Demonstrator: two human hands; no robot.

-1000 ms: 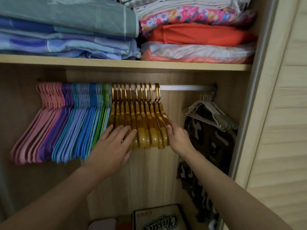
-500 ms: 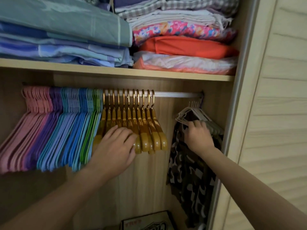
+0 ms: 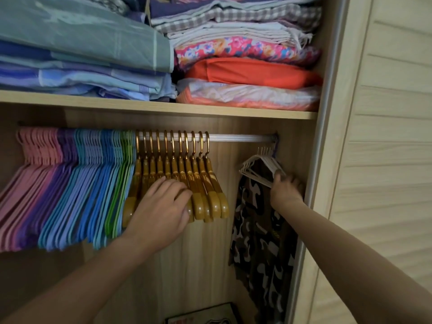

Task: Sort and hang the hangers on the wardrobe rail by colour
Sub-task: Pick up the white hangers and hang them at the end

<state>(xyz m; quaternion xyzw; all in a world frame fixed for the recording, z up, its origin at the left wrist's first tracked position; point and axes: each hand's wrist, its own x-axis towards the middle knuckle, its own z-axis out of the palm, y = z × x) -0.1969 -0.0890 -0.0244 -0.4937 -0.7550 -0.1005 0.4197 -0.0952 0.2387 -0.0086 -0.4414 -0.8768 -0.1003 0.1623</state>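
Note:
A metal wardrobe rail (image 3: 240,138) carries hangers grouped by colour: pink (image 3: 30,164) at the far left, then purple (image 3: 64,174), blue (image 3: 93,183), green (image 3: 122,174) and several golden-brown hangers (image 3: 201,181). My left hand (image 3: 161,206) lies flat with straight fingers on the lower ends of the golden-brown hangers. A bunch of whitish hangers (image 3: 258,166) hangs at the rail's right end. My right hand (image 3: 286,188) grips the right arm of that bunch, fingers curled round it.
A camouflage garment (image 3: 259,242) hangs below the whitish hangers. The shelf (image 3: 163,109) above holds stacks of folded bedding (image 3: 247,73). A slatted sliding door (image 3: 385,160) stands at the right. A printed box (image 3: 205,318) sits on the wardrobe floor.
My right hand left the golden-brown hangers, moved right and took hold of the whitish hangers. My left hand stayed on the golden-brown hangers. The camera tilted up slightly.

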